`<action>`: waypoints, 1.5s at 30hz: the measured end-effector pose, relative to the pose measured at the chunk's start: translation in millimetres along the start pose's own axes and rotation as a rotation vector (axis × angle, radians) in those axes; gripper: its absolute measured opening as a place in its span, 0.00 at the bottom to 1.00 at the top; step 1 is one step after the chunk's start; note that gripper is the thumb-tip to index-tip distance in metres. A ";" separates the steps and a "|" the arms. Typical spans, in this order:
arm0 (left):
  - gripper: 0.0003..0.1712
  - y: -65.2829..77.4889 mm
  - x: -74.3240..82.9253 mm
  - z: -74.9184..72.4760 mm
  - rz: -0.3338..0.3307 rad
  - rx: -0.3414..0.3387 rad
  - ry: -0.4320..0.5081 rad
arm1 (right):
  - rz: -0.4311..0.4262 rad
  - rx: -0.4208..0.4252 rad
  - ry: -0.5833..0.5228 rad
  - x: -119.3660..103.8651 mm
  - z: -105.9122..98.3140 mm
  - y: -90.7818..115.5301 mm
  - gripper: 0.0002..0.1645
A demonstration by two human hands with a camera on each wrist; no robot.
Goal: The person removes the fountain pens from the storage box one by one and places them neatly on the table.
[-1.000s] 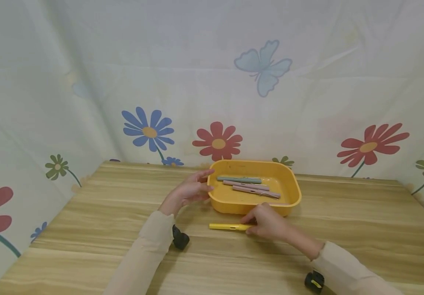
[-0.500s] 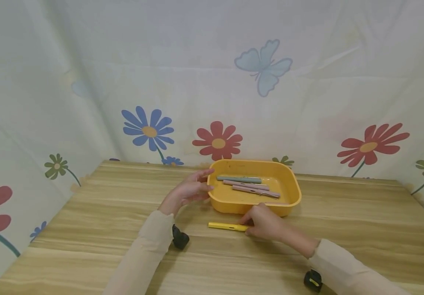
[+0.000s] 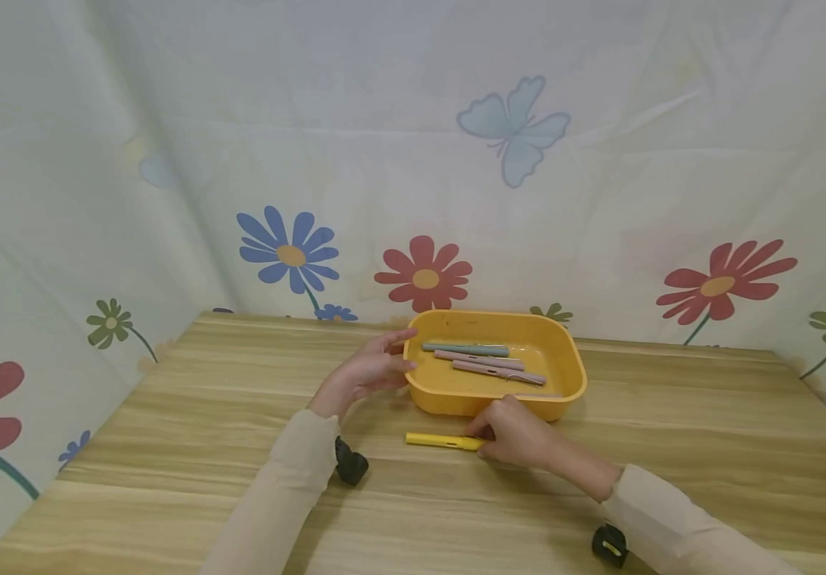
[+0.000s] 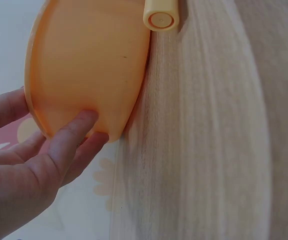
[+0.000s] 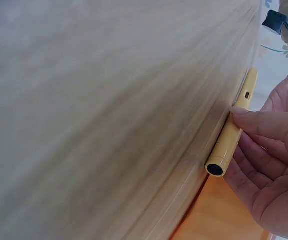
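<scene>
A yellow plastic basket [image 3: 564, 351] stands at the back of the table. My left hand [image 3: 366, 371] holds its left end, fingers against the outer wall and the thumb tip over the rim. In the left wrist view, fingertips [image 4: 86, 117] touch the basket's wall. My right hand [image 3: 521, 431] pinches a yellow pen [image 3: 442, 441] by its right end, just in front of the basket. The pen lies low along the tabletop; in the right wrist view its dark round end shows beside the thumb. Inside the basket lie a blue-green pen [image 3: 465, 350] and pink pens [image 3: 499, 372].
The wood-grain table [image 3: 204, 431] reaches out on both sides of the basket. A flower-printed cloth [image 3: 355, 160] hangs right behind its back edge. Each wrist wears a small black camera, such as the left one [image 3: 351, 461].
The right hand and the yellow pen have shifted very slightly to the left and away from me. The left hand and the basket have kept their places.
</scene>
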State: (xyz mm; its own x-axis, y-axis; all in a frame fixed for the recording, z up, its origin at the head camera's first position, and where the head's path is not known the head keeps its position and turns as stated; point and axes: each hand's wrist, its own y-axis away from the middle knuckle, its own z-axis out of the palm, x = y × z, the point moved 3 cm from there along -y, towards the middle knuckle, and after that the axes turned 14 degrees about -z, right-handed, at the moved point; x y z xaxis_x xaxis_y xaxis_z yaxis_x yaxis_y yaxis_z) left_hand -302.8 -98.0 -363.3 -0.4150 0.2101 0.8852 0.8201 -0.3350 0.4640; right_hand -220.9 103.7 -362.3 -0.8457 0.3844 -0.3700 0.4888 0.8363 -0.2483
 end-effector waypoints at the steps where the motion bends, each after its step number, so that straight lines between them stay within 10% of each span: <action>1: 0.37 0.1 0.1 0.0 -0.001 -0.005 0.000 | -0.004 -0.003 0.000 -0.1 -0.3 -0.1 0.12; 25: 0.37 1.5 2.2 1.2 0.018 -0.032 -0.006 | 0.042 0.142 -0.169 -8.6 -45.2 17.3 0.16; 45: 0.36 2.2 0.3 0.3 0.016 -0.028 -0.001 | 0.143 0.247 -0.175 35.2 -64.7 14.0 0.14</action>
State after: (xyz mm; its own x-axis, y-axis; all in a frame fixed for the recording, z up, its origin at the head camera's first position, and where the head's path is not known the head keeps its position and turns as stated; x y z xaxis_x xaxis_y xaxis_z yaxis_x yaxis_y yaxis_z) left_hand -301.0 -98.3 -362.0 -0.4015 0.2053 0.8925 0.8151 -0.3642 0.4505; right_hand -257.6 154.3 -320.8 -0.7257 0.4002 -0.5596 0.6551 0.6507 -0.3841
